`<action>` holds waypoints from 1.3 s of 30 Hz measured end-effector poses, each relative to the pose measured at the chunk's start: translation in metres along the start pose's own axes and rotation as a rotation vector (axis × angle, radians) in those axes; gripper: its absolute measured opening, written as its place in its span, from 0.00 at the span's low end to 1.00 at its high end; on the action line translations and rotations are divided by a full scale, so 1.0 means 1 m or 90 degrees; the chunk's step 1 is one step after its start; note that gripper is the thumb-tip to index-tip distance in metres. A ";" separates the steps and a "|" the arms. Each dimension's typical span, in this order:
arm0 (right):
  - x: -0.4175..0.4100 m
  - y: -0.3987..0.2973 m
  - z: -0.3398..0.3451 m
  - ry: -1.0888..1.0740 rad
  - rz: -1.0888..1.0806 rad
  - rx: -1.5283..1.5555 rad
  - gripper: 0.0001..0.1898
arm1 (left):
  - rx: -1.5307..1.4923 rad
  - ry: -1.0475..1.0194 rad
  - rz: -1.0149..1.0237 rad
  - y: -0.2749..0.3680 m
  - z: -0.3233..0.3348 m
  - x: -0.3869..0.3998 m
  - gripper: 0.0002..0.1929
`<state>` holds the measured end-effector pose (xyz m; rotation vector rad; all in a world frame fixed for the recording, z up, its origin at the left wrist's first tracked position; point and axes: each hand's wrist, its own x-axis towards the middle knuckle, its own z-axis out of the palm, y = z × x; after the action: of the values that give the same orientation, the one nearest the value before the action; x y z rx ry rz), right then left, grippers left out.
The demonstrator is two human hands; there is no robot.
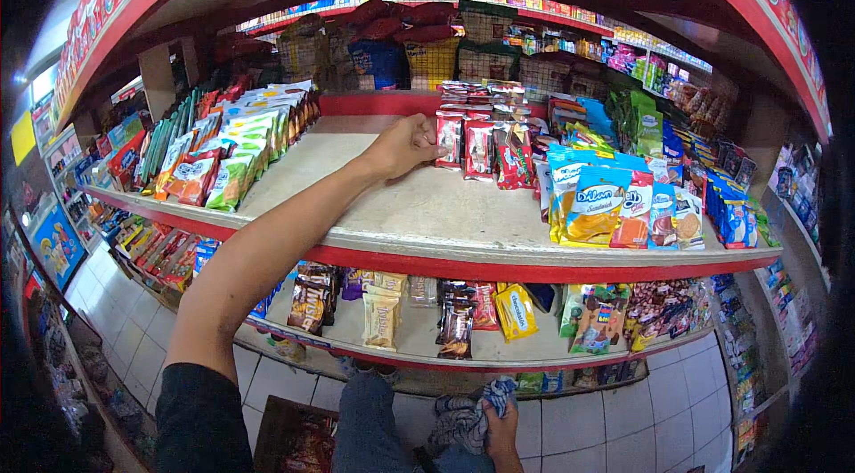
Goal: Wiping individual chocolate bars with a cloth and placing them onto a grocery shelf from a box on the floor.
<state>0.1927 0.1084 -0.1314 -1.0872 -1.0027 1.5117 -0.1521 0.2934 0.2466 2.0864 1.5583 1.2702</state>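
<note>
My left hand (406, 147) reaches onto the upper shelf board (347, 189), its fingers touching the left side of a row of red and white snack packets (449, 139). Whether those fingers grip a packet cannot be told. Beside that row stand further red packets (479, 149) and a red and green packet (514, 162). Low in the view, near my legs, my right hand (502, 426) holds a bunched striped cloth (461, 421). To the right of the red rows are blue and yellow sandwich biscuit packs (594, 199).
Green and orange snack packets (234, 172) line the shelf's left part. The red front edge (414, 264) crosses below. A lower shelf bears wafer packets (382, 312) and a yellow packet (516, 312). A dark box (294, 436) stands on the tiled floor (574, 433).
</note>
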 end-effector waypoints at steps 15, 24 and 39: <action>0.002 0.006 0.001 -0.019 -0.012 -0.020 0.21 | 0.145 0.115 0.098 -0.001 0.009 -0.001 0.17; 0.004 0.014 -0.003 0.140 0.059 -0.146 0.19 | 0.143 0.092 0.087 -0.006 0.005 -0.002 0.21; -0.010 -0.005 -0.005 0.070 0.068 -0.033 0.22 | -0.550 0.160 0.095 0.052 -0.057 -0.206 0.22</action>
<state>0.2001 0.0997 -0.1269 -1.2648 -0.9247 1.5007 -0.1716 0.0769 0.2120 1.5213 0.6890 1.8709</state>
